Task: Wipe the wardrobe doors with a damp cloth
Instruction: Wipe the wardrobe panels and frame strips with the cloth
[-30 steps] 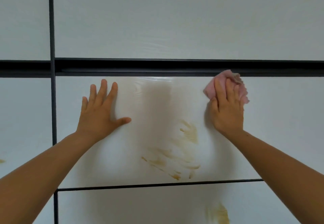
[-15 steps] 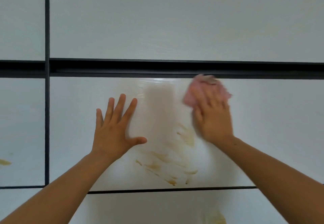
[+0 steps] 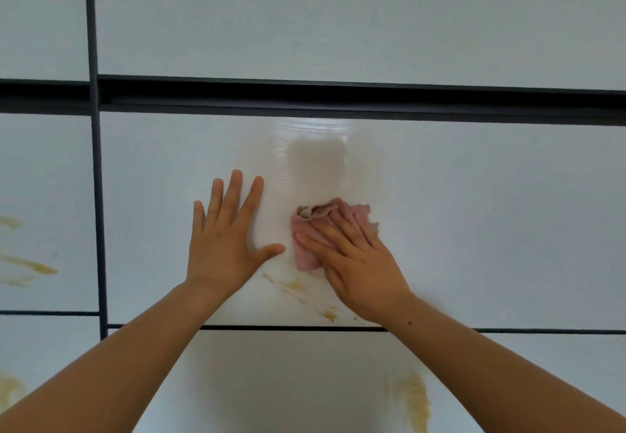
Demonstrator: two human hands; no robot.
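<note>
A white wardrobe door panel with thin black frame lines fills the view. My right hand lies flat with straight fingers on a crumpled pink cloth, pressing it against the middle of the panel. My left hand rests flat on the door just left of the cloth, fingers spread, thumb tip close to the cloth. Brown smears streak the panel just below the cloth.
A thick black horizontal rail crosses above the panel. A black vertical frame bar runs on the left. More brown smears mark the left door and the lower panel.
My right hand has swept the cloth down and left from the panel's upper right to its middle. My left hand has shifted right along the door. Some smears near the cloth are gone.
</note>
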